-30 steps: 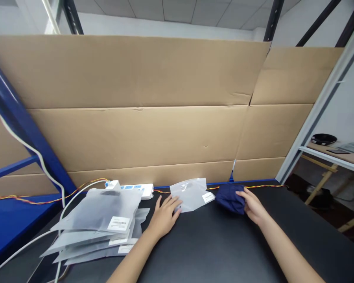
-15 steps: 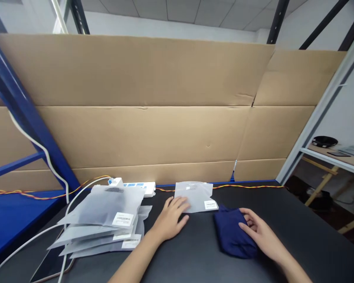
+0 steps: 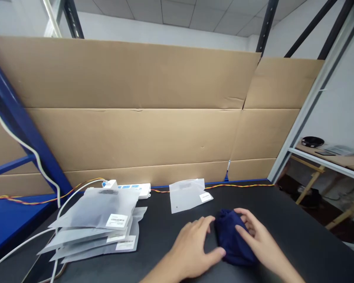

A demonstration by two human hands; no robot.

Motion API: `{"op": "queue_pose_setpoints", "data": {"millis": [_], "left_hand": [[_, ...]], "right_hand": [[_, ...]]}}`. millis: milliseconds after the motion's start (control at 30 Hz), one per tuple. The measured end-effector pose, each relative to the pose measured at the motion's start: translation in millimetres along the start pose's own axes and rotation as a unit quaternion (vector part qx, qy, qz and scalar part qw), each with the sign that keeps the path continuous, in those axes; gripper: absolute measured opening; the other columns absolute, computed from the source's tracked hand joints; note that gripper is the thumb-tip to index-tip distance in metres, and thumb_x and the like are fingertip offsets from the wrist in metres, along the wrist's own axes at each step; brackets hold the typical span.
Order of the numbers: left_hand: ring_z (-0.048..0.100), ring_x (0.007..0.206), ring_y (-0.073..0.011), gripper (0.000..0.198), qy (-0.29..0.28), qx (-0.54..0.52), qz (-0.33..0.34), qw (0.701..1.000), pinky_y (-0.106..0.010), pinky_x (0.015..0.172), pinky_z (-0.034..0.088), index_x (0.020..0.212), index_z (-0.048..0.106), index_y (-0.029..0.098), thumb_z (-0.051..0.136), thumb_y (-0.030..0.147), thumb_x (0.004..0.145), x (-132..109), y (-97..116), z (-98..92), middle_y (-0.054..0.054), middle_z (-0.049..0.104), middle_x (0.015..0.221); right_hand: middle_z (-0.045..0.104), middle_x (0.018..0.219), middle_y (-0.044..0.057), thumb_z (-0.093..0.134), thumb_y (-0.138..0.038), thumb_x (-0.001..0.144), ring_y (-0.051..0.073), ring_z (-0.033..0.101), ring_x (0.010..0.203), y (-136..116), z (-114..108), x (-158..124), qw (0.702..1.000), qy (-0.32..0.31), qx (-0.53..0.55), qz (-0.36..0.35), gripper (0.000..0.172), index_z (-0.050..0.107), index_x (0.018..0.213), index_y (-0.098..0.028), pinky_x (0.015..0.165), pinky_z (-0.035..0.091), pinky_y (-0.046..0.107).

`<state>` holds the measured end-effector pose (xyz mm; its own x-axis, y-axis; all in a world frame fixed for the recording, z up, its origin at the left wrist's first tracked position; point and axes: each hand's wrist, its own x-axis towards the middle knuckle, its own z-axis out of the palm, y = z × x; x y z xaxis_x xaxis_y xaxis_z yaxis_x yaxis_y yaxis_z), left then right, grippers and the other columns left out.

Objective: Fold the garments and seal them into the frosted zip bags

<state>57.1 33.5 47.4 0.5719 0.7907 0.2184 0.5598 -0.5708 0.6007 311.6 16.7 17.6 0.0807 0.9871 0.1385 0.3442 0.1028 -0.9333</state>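
A folded bundle of navy blue cloth (image 3: 234, 239) lies on the black tabletop, right of centre. My right hand (image 3: 258, 239) grips its right side, with the thumb on top and the fingers curled at the upper edge. On the bundle's other side is my left hand (image 3: 194, 247), open, thumb and fingers spread apart. Its thumb tip reaches the cloth's left edge; whether it touches I cannot tell. Beyond the hands, a flat frosted plastic bag (image 3: 185, 195) with a white label rests near the back edge of the table.
Several filled frosted bags with barcode labels form a stack (image 3: 97, 224) on the left. Behind them sits a white power strip (image 3: 138, 189), with white cables (image 3: 65, 204) running past the stack. A cardboard wall (image 3: 147, 137) closes off the back, between a blue post (image 3: 26, 122) and a grey post (image 3: 301, 122).
My left hand has left the flat frosted bag and moved right and nearer, to the navy cloth. That bag now lies slightly turned. My right hand stays on the cloth.
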Motion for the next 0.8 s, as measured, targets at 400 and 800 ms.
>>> {"op": "queue_pose_setpoints", "data": {"millis": [400,800], "left_hand": [[0.061,0.113,-0.0295,0.06,0.081,0.091,-0.157,0.98,-0.039,0.091,0.049,0.147,0.036,0.032,0.052,0.03,0.089,-60.3,-41.0,-7.6,-0.008,0.06,0.131],[0.064,0.083,-0.0246,0.024,0.067,0.178,-0.131,0.973,-0.035,0.073,0.048,0.094,0.063,0.027,0.05,0.012,0.08,-61.9,-21.1,17.7,-0.003,0.068,0.093]], "right_hand": [[0.066,0.12,0.006,0.051,-0.042,0.095,0.028,0.058,0.117,-19.2,68.3,-35.6,0.985,-0.103,-0.085,-0.106,0.024,0.066,0.112,-0.033,0.105,0.044,0.041],[0.064,0.125,0.008,0.05,-0.032,0.097,0.025,0.057,0.12,21.9,46.4,-36.9,0.971,-0.066,-0.192,-0.127,0.02,0.065,0.109,-0.027,0.106,0.047,0.041]]}}
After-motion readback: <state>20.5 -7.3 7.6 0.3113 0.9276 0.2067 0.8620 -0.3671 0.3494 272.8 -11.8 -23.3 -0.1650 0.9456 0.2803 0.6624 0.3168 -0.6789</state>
